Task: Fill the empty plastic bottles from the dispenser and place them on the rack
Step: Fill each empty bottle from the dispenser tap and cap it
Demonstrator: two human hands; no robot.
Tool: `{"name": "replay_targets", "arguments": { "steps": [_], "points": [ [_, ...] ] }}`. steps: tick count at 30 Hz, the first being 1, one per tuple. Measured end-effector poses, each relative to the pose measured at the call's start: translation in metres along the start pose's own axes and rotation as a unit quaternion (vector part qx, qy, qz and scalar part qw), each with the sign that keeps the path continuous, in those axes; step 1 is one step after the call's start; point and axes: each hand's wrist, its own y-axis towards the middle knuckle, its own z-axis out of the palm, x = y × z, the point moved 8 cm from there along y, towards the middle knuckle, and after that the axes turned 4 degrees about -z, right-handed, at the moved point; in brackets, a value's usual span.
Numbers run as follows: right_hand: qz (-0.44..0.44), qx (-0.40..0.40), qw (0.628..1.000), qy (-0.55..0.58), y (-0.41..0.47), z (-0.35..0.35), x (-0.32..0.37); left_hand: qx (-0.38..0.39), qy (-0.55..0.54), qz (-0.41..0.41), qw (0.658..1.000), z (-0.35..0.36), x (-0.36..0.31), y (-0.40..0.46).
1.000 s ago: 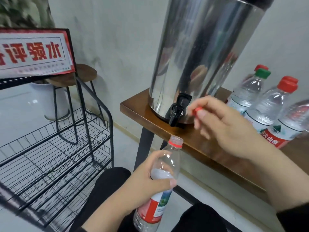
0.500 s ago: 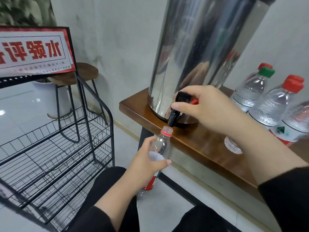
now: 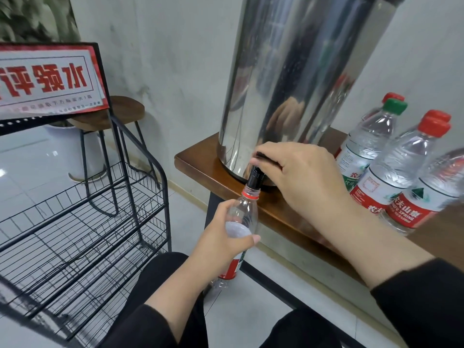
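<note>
The left hand (image 3: 221,237) is wrapped round the shoulder of an uncapped clear plastic bottle with a red label and red neck ring (image 3: 242,217), holding its mouth right up under the black spout (image 3: 254,178) of the tall polished steel dispenser (image 3: 288,79); the right hand (image 3: 301,177) lies over the black tap lever (image 3: 266,156) with its fingers curled on it, though whether the lever is already pressed down I cannot tell, and no stream of water is visible; the bottle looks largely empty, so by my reading the filling of this one is only just beginning; its cap is not in view, so closing it, if that is wanted, is also still ahead. The black wire rack (image 3: 82,222) to the left holds no bottles on the tiers that show, so placing has not yet started; several capped clear bottles, most with red caps and one with a green cap (image 3: 391,156), stand close together on the brown wooden table (image 3: 200,159) to the right of the dispenser, and whether they are filled I cannot say. A red-and-white sign (image 3: 47,81) sits atop the rack, with a wooden-seated stool (image 3: 118,111) behind; the table edge sits just beside the bottle neck, leaving little room to tilt it.
</note>
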Motion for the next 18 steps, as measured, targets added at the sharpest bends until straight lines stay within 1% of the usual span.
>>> {"name": "replay_targets", "arguments": {
  "steps": [5,7,8,9,10,12,14,15,18],
  "points": [
    [-0.066,-0.042,0.995,-0.063,-0.026,0.014,0.012,-0.004,-0.01,0.001,1.0,0.002,0.002,0.002],
    [-0.078,-0.052,0.994,-0.048,-0.034,0.02,0.013,-0.004,-0.018,0.002,1.0,0.003,0.003,0.003],
    [-0.064,-0.052,0.996,-0.02,-0.036,0.021,0.01,-0.004,-0.022,0.003,1.0,0.003,0.004,0.003],
    [-0.029,-0.05,0.998,0.025,-0.039,0.019,0.003,-0.005,-0.028,0.004,1.0,0.003,0.004,0.003],
    [0.026,-0.049,0.995,0.086,-0.043,0.018,-0.007,-0.006,-0.03,0.005,1.0,0.003,0.005,0.003],
    [0.142,-0.069,0.968,0.195,-0.054,0.013,-0.028,-0.001,-0.029,0.003,1.0,0.004,0.007,0.003],
    [0.218,-0.102,0.941,0.239,-0.065,0.014,-0.049,0.0,-0.029,-0.001,1.0,0.005,0.008,0.003],
    [0.252,-0.103,0.93,0.247,-0.07,0.021,-0.06,-0.004,-0.031,-0.003,1.0,0.004,0.01,0.002],
    [0.337,-0.069,0.887,0.307,-0.089,0.049,-0.085,-0.01,-0.027,-0.005,1.0,0.004,0.014,0.0]
  ]
}}
